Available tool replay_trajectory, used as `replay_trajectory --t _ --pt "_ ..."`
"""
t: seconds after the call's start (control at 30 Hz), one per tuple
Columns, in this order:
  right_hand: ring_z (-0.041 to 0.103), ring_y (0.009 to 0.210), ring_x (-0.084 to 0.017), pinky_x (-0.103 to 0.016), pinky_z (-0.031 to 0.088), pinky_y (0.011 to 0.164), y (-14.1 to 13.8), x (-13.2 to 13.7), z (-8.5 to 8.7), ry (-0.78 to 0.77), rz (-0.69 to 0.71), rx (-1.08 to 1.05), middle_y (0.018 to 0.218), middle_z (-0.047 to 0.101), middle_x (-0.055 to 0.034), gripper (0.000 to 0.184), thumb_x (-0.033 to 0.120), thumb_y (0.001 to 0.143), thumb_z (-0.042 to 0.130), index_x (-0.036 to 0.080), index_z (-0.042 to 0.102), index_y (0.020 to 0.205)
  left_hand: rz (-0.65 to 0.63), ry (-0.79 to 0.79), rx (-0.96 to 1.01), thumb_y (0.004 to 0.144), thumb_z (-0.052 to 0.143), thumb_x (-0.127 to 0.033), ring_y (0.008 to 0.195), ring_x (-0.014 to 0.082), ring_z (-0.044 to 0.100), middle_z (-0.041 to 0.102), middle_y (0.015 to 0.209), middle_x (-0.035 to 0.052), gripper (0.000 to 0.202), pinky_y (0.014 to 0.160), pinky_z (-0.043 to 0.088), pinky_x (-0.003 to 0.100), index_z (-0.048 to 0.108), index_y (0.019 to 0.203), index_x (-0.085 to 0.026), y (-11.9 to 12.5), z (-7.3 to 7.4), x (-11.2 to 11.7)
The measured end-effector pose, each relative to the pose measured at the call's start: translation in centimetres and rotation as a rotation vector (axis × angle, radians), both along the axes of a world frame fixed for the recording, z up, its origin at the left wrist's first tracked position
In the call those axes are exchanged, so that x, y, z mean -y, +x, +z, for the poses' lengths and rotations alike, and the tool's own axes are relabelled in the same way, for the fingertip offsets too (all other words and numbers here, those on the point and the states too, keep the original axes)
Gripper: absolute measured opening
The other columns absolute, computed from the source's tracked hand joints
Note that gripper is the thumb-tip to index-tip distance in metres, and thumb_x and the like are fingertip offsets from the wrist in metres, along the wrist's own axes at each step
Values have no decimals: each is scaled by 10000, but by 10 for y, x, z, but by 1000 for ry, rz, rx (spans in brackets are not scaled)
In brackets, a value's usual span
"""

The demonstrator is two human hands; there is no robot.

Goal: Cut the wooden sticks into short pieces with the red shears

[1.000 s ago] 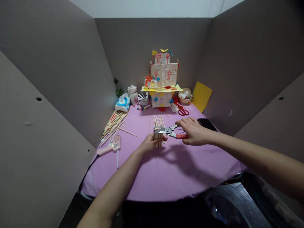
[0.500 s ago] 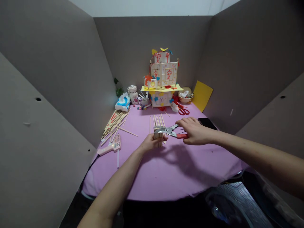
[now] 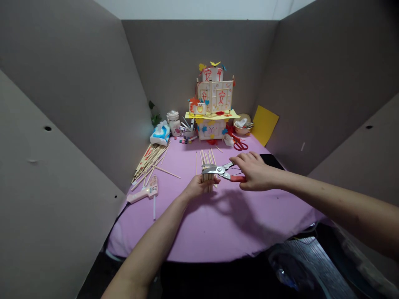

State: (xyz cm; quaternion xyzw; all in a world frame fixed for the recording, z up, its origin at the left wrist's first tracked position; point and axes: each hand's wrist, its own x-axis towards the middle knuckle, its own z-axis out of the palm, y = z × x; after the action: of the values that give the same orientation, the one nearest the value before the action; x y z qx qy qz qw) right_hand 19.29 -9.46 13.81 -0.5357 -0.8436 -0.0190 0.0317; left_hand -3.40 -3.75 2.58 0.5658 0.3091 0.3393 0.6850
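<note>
My left hand (image 3: 197, 185) is closed around a short upright bundle of thin wooden sticks (image 3: 208, 181) above the middle of the table. In my right hand (image 3: 252, 171) are red-handled pruning shears (image 3: 236, 178), their metal blades apart and lying across the top of the bundle. Whether the blades touch a stick cannot be made out. Just behind the bundle, several more wooden sticks (image 3: 212, 156) lie side by side on the purple cloth (image 3: 193, 236).
A pink glue gun (image 3: 146, 192) and a pile of sticks (image 3: 149, 164) lie at the left. A decorated paper lantern (image 3: 215, 99) stands at the back, with red scissors (image 3: 240, 145) and a bowl (image 3: 242, 129) to its right. Grey panels (image 3: 199, 45) surround the table.
Almost nothing differs. The view has shifted very slightly, and both hands keep their grip with the shears still across the top of the bundle.
</note>
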Motion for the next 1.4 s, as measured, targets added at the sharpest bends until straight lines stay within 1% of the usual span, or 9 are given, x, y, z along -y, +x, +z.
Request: replay_trajectory --t 0.17,0.33,0.53,0.7,0.83,1.03,1.2,1.3,1.4 --pt "487 1050 -349 -510 329 957 0 0 1 -5 13 -1 1137 538 -156 611 296 668 619 175 480 1250 2 25 -25 557 807 -614 950 289 651 700 1026 179 635 845 508 399 738 920 -98 0 3 2" --pt "492 1047 -346 -509 348 946 3 -2 4 -27 32 17 1125 546 -143 615 299 662 628 185 485 1250 -15 -4 -26 536 815 -612 961 283 647 695 1046 178 647 829 517 396 733 929 -104 -1 6 4" --pt "496 1048 -348 -507 360 934 2 -4 8 -57 20 34 1121 552 -142 598 304 658 633 186 501 1230 -31 35 -45 599 794 -595 964 283 644 689 1065 193 613 838 503 396 735 954 -99 -2 3 1" --pt "511 1038 -352 -494 371 905 -2 -5 9 -76 7 56 1112 562 -142 573 295 653 633 192 511 1203 -34 62 -58 581 785 -630 959 284 649 697 1045 187 640 862 495 406 737 943 -104 -2 3 -1" --pt "545 994 -338 -456 393 828 -2 -8 10 -94 21 80 1082 585 -132 490 290 670 617 204 530 1145 -66 114 -83 614 758 -641 980 286 645 699 1049 179 621 895 484 412 740 942 -114 -4 3 -3" --pt "591 852 -274 -386 381 716 1 -12 7 -98 65 102 977 625 -101 342 285 702 595 215 532 1031 -119 172 -85 696 726 -598 1017 301 636 696 1072 181 541 943 456 431 741 957 -125 -6 -1 -7" --pt "602 742 -243 -357 355 620 0 -14 8 -99 70 158 967 645 -100 289 269 724 566 222 517 1004 -120 168 -74 691 727 -604 986 298 639 694 1059 189 547 907 467 428 737 949 -123 -5 -2 -8" --pt "607 727 -244 -343 338 575 -1 -15 11 -134 41 184 982 652 -104 298 255 717 568 220 512 1008 -119 142 -43 662 741 -618 941 291 643 694 1026 191 582 862 481 421 728 941 -108 -4 0 -6" --pt "605 727 -241 -329 320 549 -2 -16 12 -153 27 184 944 658 -96 285 237 712 574 225 505 989 -114 125 -41 664 751 -600 897 273 644 690 1007 190 573 825 486 403 723 938 -98 -4 2 -5"
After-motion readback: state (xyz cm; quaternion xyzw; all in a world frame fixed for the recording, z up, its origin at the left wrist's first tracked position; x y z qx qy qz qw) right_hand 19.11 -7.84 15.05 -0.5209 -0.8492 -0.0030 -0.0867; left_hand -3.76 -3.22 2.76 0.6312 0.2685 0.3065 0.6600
